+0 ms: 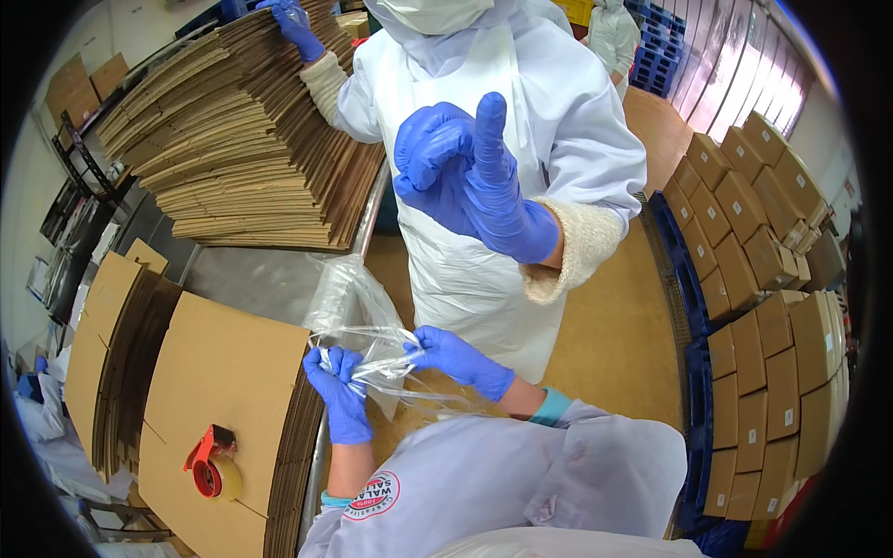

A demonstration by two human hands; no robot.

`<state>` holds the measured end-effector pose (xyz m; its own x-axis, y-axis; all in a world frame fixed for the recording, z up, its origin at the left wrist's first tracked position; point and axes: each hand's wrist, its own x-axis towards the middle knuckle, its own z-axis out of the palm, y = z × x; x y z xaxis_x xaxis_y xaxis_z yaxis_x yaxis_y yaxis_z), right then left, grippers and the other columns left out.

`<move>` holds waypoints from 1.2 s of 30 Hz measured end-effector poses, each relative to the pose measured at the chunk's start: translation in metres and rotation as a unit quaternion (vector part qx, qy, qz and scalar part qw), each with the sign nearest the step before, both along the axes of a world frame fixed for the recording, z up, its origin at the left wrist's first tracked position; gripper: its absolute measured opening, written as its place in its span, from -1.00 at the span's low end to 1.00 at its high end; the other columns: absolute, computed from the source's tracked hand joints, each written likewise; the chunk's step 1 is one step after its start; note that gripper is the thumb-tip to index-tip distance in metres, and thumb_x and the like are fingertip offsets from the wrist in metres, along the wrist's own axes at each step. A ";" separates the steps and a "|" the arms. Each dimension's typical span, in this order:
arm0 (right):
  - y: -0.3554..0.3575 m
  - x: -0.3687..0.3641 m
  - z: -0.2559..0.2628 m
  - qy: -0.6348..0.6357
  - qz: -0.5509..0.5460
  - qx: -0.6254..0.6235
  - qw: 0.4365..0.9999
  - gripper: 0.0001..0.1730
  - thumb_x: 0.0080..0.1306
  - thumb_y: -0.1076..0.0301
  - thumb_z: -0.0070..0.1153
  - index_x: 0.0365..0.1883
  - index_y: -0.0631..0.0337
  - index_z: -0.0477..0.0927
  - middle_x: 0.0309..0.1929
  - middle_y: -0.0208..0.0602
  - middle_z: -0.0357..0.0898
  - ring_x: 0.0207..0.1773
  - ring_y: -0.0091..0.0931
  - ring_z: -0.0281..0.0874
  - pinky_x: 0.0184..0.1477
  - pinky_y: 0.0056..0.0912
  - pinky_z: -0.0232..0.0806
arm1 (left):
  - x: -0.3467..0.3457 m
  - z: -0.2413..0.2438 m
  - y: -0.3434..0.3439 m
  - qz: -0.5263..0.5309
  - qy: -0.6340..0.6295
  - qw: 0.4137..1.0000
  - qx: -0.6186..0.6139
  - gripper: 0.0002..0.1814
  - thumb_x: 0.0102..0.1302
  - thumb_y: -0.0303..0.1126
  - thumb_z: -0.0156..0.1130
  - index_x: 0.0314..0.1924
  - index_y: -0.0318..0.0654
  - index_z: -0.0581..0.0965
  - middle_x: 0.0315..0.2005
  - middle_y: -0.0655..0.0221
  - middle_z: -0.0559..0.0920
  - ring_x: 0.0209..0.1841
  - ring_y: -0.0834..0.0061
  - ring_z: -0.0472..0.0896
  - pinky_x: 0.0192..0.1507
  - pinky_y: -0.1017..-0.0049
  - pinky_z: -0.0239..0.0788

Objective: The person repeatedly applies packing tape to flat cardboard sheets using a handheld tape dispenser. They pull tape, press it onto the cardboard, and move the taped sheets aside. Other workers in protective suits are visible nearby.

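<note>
My left hand (340,394), in a blue glove, is shut on a bunched piece of clear plastic film (382,366). Pinched in the fingers of my gloved right hand (457,356) is another part of the same film, which stretches between both hands. Loose strands trail below it. More clear plastic (342,296) lies along the edge of the metal table (241,275) just beyond my left hand. Close to that hand's left is a stack of flattened cardboard boxes (223,376), with a red tape dispenser (209,467) holding a yellowish roll on top.
Facing me stands a co-worker (453,139), one gloved hand (481,174) raised towards the camera with a finger up. Their other hand (296,28) touches a tall flattened-cardboard stack (237,153). Packed cartons (753,376) rest on blue pallets (694,418) at right.
</note>
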<state>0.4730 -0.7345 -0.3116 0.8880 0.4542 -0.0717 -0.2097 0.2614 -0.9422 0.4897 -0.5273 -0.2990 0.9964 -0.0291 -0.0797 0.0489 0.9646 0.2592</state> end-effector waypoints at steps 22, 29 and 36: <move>0.005 -0.004 0.051 -0.040 0.102 -0.199 0.974 -0.71 0.22 0.24 0.11 -0.23 0.28 0.52 -0.44 -0.36 0.50 -0.45 -0.60 0.46 -0.35 -0.57 0.33 | -0.019 0.046 -0.035 0.049 -0.112 0.951 0.284 -0.65 0.15 -0.22 0.12 -0.66 -0.24 0.31 -0.67 0.32 0.44 -0.60 0.47 0.44 -0.37 0.45 0.39; 0.017 0.016 0.043 0.028 -0.185 0.295 0.937 -0.38 0.23 -0.16 -0.05 -0.11 0.30 0.44 -0.25 -0.21 0.52 -0.23 -0.39 0.48 -0.15 -0.36 0.37 | -0.035 0.014 -0.057 -0.089 -0.026 0.949 0.301 -0.72 0.21 -0.39 0.08 -0.13 -0.42 0.49 -0.20 0.23 0.56 -0.12 0.45 0.51 0.08 0.50 0.25; 0.018 0.023 0.051 0.063 -0.252 0.267 0.928 -0.70 0.20 0.39 -0.04 -0.68 0.01 0.19 -0.82 -0.50 0.11 -0.82 -0.65 0.00 -0.72 -0.55 -0.09 | -0.030 -0.025 -0.043 -0.125 -0.020 0.965 0.230 -0.37 0.12 -0.46 0.14 0.21 -0.31 0.21 0.09 0.15 0.34 0.09 0.33 0.37 0.16 0.38 0.18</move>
